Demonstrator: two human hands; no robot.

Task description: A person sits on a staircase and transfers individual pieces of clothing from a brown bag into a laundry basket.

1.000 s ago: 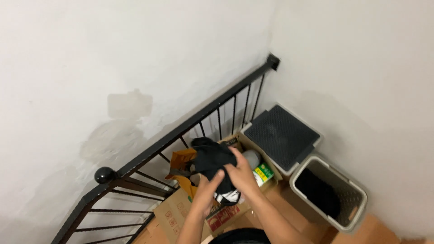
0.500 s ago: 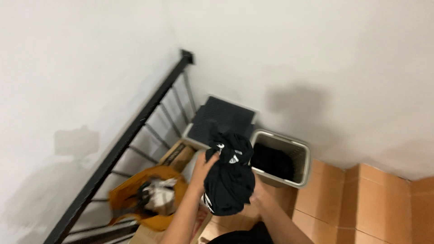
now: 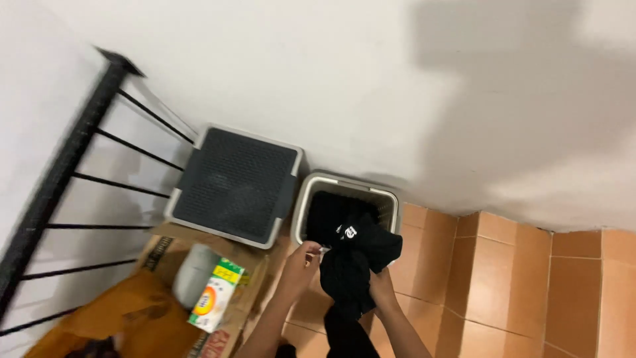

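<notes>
Half a second ago the black garment hung bunched in front of the lidded bin, well short of the open hamper; now it sits at the hamper's near rim, its upper folds lapping over the edge while a tail of cloth hangs down toward the person's lap. Both hands have come along with it. The left hand pinches the cloth's left edge just outside the hamper's near-left corner, fingers curled onto the fabric, and the right hand is closed on the bundle from below, just in front of the hamper's near-right corner; how firmly its fingers clench I cannot tell, since the cloth hides most of them. Gripping from two sides keeps the loose, floppy fabric gathered rather than trailing, and holding it high at the rim lets its bulk clear the wall. More dark cloth already lies inside the hamper. Touching the hamper's left wall stands a second bin with a dark perforated lid shut on it. Nearer than that bin, left of the hamper, an open cardboard box holds a green and white carton. Further left of the hamper runs a black railing, and orange floor tiles spread to its right.
</notes>
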